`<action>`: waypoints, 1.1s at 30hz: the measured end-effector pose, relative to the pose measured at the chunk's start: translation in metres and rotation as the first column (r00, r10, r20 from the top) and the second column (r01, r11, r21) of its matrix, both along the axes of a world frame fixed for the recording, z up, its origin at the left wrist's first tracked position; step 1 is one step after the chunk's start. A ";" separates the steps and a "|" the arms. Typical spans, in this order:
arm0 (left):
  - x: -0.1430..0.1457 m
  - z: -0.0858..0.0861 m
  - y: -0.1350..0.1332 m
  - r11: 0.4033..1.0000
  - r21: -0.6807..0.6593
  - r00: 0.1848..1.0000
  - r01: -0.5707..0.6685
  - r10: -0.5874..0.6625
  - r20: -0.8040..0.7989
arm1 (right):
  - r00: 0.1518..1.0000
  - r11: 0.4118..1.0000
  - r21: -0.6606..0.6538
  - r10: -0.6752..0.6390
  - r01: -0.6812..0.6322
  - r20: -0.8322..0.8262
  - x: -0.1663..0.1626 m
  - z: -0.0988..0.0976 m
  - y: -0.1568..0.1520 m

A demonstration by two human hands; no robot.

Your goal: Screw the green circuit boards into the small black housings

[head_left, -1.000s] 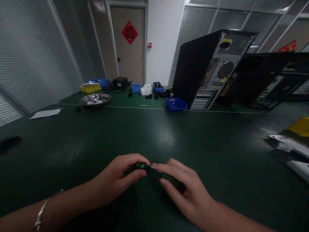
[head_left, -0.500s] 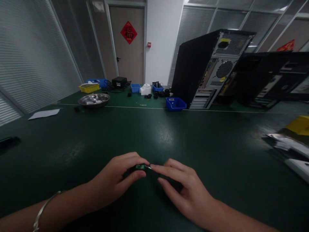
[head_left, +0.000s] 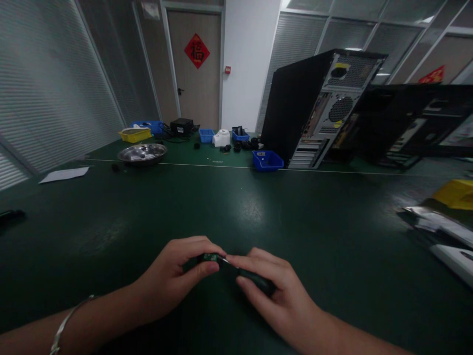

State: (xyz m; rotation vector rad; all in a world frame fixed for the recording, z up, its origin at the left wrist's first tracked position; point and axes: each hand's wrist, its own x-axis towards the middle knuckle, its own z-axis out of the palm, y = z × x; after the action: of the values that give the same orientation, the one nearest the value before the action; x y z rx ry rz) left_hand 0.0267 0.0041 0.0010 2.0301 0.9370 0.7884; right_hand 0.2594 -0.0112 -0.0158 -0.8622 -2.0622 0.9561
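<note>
Between the thumb and fingers of my left hand [head_left: 181,276] is a small green circuit board [head_left: 210,257], with a dark part around it that the fingers half hide. My right hand [head_left: 277,291] is wrapped around the dark handle of a screwdriver [head_left: 257,281]. Its thin metal shaft points left and its end meets the edge of the board; the tip itself is too small to make out. The right index finger lies along the shaft. Both hands are low over the green table [head_left: 207,202].
A metal bowl [head_left: 129,160] with small parts stands back left, beside white paper [head_left: 63,174]. Toward the back are a blue bin [head_left: 268,162], a white housing [head_left: 221,138] and a black computer tower [head_left: 299,98]. Papers [head_left: 439,224] and a yellow bin [head_left: 456,194] lie right.
The screwdriver's handle shows more plainly between the right thumb and fingers. Both hands appear slightly further left and keep their grips. The view has shifted a little.
</note>
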 end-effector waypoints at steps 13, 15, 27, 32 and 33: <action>0.000 -0.001 -0.001 0.999 -0.039 0.999 -0.016 0.018 0.050 | 1.000 0.999 -0.032 -0.001 0.000 -0.029 0.000 -0.001 0.002; 0.000 0.000 -0.001 1.000 -0.009 0.999 -0.015 0.015 0.030 | 1.000 1.000 -0.018 0.010 -0.010 -0.020 0.000 -0.002 0.002; 0.002 0.001 -0.001 1.000 -0.017 0.999 -0.005 0.005 0.053 | 1.000 1.000 -0.011 0.007 -0.007 -0.006 -0.001 -0.002 -0.001; 0.001 0.000 -0.001 1.000 -0.024 0.999 0.008 -0.007 0.050 | 1.000 1.000 0.021 0.020 -0.020 -0.013 0.001 -0.001 0.000; 0.000 0.000 -0.001 1.000 -0.021 0.999 0.004 -0.003 0.039 | 1.000 0.999 0.024 0.029 -0.029 -0.010 0.002 0.000 0.000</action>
State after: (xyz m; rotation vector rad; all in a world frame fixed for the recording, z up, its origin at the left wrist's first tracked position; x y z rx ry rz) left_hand 0.0271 0.0027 0.0006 1.9906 0.9159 0.8109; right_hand 0.2611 -0.0115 -0.0161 -0.8156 -2.0781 0.9474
